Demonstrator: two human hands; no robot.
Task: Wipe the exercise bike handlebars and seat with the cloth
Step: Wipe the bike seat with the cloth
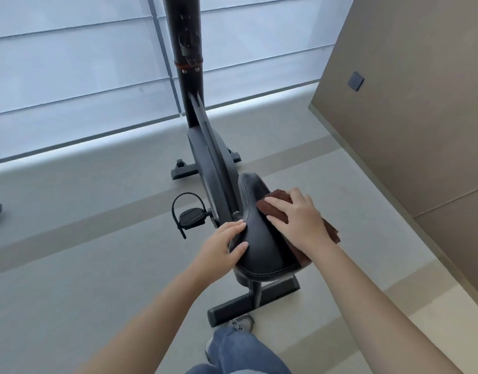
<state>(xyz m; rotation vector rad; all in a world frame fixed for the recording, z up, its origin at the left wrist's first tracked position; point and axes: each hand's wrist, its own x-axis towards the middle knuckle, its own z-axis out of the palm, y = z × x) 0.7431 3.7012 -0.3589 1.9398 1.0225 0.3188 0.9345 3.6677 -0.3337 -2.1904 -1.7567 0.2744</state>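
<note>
A folded dark-brown cloth [275,209] lies pressed against the right side of a black padded seat [262,238], near the middle of the view and low in the frame. The seat is smooth and slightly glossy, with pale stitching running round its edge; the cloth is nappy and thick, and one end hangs off the seat's right flank. The right hand [297,218] lies flat on the cloth, fingers straight and a little spread, the thumb toward the seat's centre. The left hand [221,244] rests on the seat's left edge, fingers nearly straight and close together, thumb laid on the top surface.

The seat belongs to a black exercise bike [215,163] standing on a grey floor [97,265] banded with paler strips. A strapped pedal [190,215] juts out to the left, and a flat stabiliser bar [248,303] sits below the seat. The upright post [186,49] carries a reddish band and some small fittings; any marking there is too blurred to read.

White blinds [70,76] fill the window behind. A tan wall [408,117] on the right bears a dark square switch plate [356,81]. A blue-jeaned leg [238,352] and a grey shoe [242,323] show at the bottom edge.
</note>
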